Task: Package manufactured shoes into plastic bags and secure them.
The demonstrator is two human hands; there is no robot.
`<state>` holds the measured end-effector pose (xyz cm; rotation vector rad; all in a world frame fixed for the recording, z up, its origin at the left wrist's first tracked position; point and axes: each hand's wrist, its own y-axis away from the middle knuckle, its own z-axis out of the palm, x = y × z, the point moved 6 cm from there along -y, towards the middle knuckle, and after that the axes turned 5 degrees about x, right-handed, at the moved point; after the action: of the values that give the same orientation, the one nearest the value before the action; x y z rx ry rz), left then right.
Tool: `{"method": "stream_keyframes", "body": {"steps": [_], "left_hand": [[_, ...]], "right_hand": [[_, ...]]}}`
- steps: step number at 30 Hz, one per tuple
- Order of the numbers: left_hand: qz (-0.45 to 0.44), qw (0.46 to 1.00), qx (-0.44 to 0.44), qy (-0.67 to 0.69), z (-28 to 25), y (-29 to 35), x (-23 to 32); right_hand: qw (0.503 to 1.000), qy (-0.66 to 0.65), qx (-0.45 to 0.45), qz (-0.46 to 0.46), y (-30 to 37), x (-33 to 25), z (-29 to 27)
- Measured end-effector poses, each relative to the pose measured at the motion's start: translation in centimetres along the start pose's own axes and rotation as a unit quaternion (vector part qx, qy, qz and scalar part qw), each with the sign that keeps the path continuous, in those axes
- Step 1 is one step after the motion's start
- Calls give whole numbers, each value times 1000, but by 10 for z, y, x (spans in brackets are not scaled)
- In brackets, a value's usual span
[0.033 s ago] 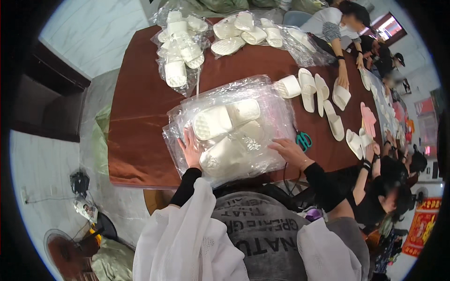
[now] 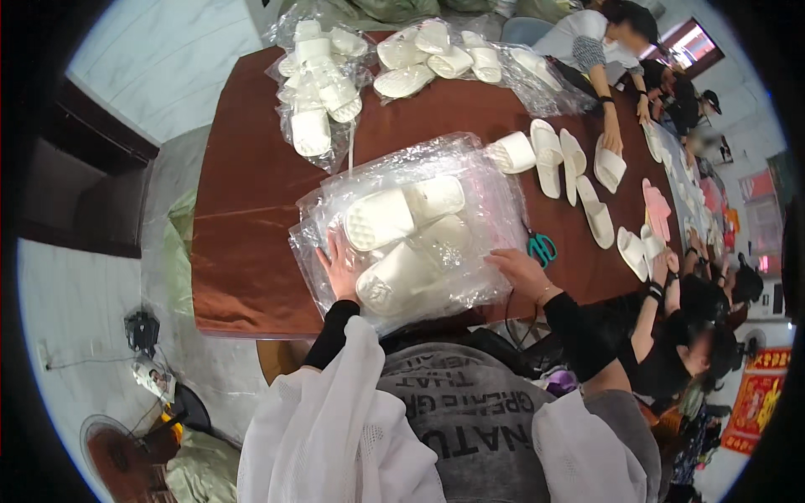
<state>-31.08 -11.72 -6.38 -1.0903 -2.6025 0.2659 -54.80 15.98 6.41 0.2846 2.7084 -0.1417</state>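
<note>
Since clear plastic [image 2: 495, 222] could slip, my L hand [image 2: 340, 268] lies open on its L side by white slippers [image 2: 381, 220], prob. steadying; R hand [image 2: 521, 273] opp., loosely open.

Workshop, bagged slippers [image 2: 381, 220], several workers [image 2: 577, 40]

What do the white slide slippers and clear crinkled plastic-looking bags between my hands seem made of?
White slide slippers: possibly moulded foam or rubber, fairly matte, with dimpled footbeds. Clear crinkled bags: probably thin plastic film, glossy, see-through, with creases and glints.
</note>
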Motion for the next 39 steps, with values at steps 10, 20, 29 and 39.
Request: {"method": "stream_keyframes", "body": {"steps": [10, 20, 29, 39], "left_hand": [[13, 998, 50, 47, -9, -6, 9], [16, 1000, 23, -2, -3, 6, -8], [-13, 998, 5, 68, -3, -7, -4], [1, 998, 28, 64, 6, 0, -15]], "right_hand": [[932, -153, 223, 243, -62, 98, -12], [886, -383, 170, 197, -99, 74, -39], [787, -553, -135, 239, -79, 96, 7], [831, -425, -132, 332, -113, 87, 75]]}}
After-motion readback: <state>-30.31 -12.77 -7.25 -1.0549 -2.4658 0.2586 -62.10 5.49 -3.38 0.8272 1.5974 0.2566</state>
